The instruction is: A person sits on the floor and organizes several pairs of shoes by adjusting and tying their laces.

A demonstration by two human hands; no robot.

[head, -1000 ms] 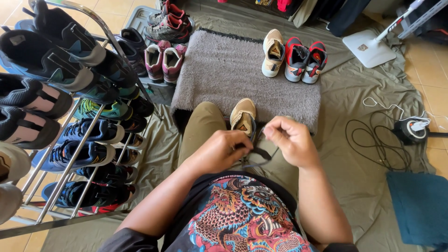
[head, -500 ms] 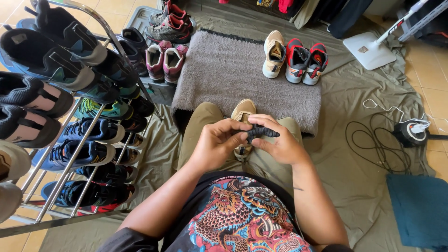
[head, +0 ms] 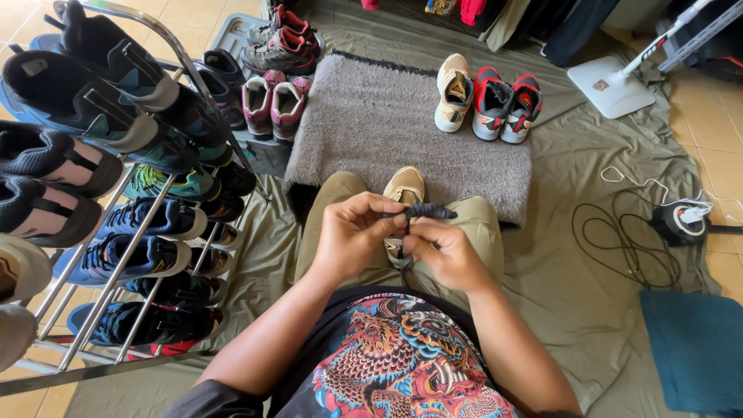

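dark shoelace (head: 428, 210) pinched between left hand (head: 352, 236) and right hand (head: 443, 251).

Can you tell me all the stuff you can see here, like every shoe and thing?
tan shoe on foot: one, tan, at the near edge of the rug
dark shoelace: one, black, pinched between both hands
grey rug: one, grey and shaggy, middle of the floor
tan shoe: one, tan, far right of the rug
red and grey sneakers: two, beside the tan shoe
pink and grey shoes: two, left of the rug
shoe rack: one, silver metal, left side, full of dark and blue shoes
olive sheet: one, spread over the floor
black cable: one, coiled, right side
blue cloth: one, lower right corner
left hand: one, gripping the lace
right hand: one, gripping the lace
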